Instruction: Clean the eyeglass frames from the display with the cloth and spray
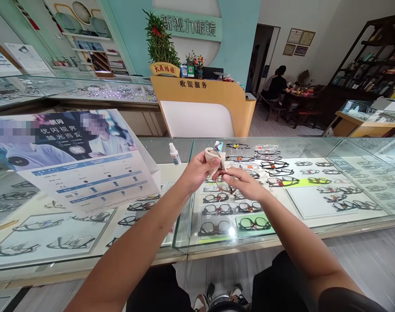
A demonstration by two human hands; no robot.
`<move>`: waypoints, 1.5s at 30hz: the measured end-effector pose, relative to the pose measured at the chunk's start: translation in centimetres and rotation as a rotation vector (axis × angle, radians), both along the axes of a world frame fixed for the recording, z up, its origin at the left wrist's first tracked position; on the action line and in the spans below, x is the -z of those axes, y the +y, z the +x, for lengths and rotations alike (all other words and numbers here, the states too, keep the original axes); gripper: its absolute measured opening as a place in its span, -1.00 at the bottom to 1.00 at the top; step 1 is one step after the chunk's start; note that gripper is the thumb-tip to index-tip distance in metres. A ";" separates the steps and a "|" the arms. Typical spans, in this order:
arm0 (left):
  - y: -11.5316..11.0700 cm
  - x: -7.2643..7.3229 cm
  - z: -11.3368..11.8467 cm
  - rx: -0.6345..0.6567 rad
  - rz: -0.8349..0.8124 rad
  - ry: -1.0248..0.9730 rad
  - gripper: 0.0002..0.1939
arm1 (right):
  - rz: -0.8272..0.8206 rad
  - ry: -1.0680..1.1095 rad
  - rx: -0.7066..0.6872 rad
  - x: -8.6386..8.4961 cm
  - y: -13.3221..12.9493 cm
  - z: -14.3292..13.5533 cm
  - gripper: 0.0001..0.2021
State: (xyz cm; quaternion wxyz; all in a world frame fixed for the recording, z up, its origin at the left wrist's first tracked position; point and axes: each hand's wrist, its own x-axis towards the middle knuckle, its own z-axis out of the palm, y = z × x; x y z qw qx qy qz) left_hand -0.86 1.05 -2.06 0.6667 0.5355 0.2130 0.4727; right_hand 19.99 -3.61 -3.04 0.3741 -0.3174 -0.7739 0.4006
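Observation:
Over the glass counter, my left hand (199,170) is closed on a pale cleaning cloth (211,153), which is folded around part of a pair of glasses (230,189). My right hand (246,183) pinches the brownish frame of these glasses from the right side. One lens hangs below my fingers; the cloth and my left thumb hide the rest. A white spray bottle (174,154) stands on the counter left of my hands. A small blue and white item (218,145) shows just behind the cloth, partly hidden.
Under the glass top (191,242) lie rows of eyeglasses (217,209). A large printed sign board (87,156) stands at the left. Beyond are a wooden cashier desk (197,91) with a potted plant (161,43), and a person (278,82) seated at a dark table.

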 end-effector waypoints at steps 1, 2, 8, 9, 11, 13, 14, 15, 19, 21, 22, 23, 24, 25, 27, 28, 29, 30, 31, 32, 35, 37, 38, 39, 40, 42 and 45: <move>-0.1 0.0 0.2 -0.014 0.002 -0.002 -0.38 | 0.019 -0.014 0.002 0.0 0.0 -0.1 -0.45; -0.2 0.0 0.3 -0.028 0.003 -0.005 -0.36 | 0.030 -0.022 0.002 0.0 0.0 -0.1 -0.45; -0.1 -0.3 0.1 0.013 -0.001 -0.015 -0.33 | -0.015 0.042 0.011 0.2 0.2 -0.1 -0.48; -0.1 -0.4 0.0 0.027 0.004 -0.016 -0.33 | -0.036 0.073 -0.003 0.1 0.2 -0.1 -0.49; 0.1 -0.5 -0.2 0.049 0.002 -0.016 -0.32 | -0.076 0.136 -0.036 0.0 0.3 0.0 -0.51; 0.3 -0.5 -0.3 0.057 -0.009 -0.019 -0.32 | -0.096 0.173 -0.054 -0.1 0.3 0.0 -0.52; 0.3 -0.5 -0.4 0.058 -0.013 -0.021 -0.32 | -0.102 0.178 -0.053 -0.2 0.3 0.1 -0.52; 0.4 -0.4 -0.4 0.058 -0.013 -0.022 -0.33 | -0.106 0.176 -0.048 -0.3 0.3 0.1 -0.51; 0.5 0.0 -0.3 0.026 -0.011 -0.018 -0.35 | -0.097 0.135 -0.051 -0.3 0.2 0.2 -0.48; 0.5 0.2 -0.1 0.003 -0.033 -0.028 -0.35 | -0.081 0.100 -0.052 -0.3 0.2 0.1 -0.47; 0.5 0.3 -0.1 -0.004 -0.047 -0.031 -0.36 | -0.074 0.080 -0.047 -0.2 0.2 0.1 -0.46; 0.5 0.4 0.0 -0.007 -0.059 -0.029 -0.38 | -0.071 0.062 -0.040 -0.2 0.2 0.1 -0.46; 0.4 0.5 0.1 -0.006 -0.066 -0.025 -0.40 | -0.068 0.048 -0.035 -0.2 0.2 0.1 -0.46; 0.4 0.5 0.2 -0.005 -0.069 -0.021 -0.41 | -0.067 0.041 -0.033 -0.1 0.2 0.1 -0.46; 0.3 0.4 0.2 0.006 -0.065 -0.018 -0.42 | -0.061 0.047 -0.036 -0.1 0.2 0.1 -0.48; 0.2 0.3 0.2 0.013 -0.060 -0.022 -0.42 | -0.058 0.057 -0.037 -0.1 0.3 0.1 -0.48; 0.1 0.2 0.2 0.020 -0.054 -0.027 -0.43 | -0.060 0.068 -0.036 -0.2 0.3 0.1 -0.48; 0.1 0.1 0.2 0.029 -0.045 -0.028 -0.45 | -0.067 0.081 -0.031 -0.2 0.3 0.2 -0.47; 0.0 0.0 0.1 0.041 -0.033 -0.027 -0.46 | -0.081 0.093 -0.023 -0.3 0.3 0.2 -0.47; -0.1 -0.2 0.1 0.053 -0.018 -0.026 -0.47 | -0.097 0.104 -0.014 -0.4 0.3 0.3 -0.46; -0.2 -0.6 -0.3 0.102 0.023 -0.010 -0.48 | -0.131 0.145 0.009 -0.6 0.3 0.4 -0.45; -0.1 -0.8 -0.4 0.128 0.039 0.006 -0.47 | -0.142 0.178 0.009 -0.7 0.4 0.5 -0.46; 0.0 -0.8 -0.5 0.131 0.044 0.011 -0.47 | -0.146 0.192 0.006 -0.7 0.4 0.5 -0.46; 0.1 -0.7 -0.5 0.126 0.051 0.017 -0.48 | -0.149 0.198 0.004 -0.7 0.5 0.5 -0.47; 0.1 -0.6 -0.5 0.110 0.060 0.021 -0.48 | -0.149 0.194 0.004 -0.6 0.5 0.5 -0.47; 0.2 -0.2 -0.3 0.063 0.076 0.031 -0.48 | -0.132 0.157 0.005 -0.4 0.6 0.4 -0.45; 0.2 0.3 0.2 -0.028 0.070 0.044 -0.44 | -0.097 0.078 0.007 -0.1 0.4 0.1 -0.43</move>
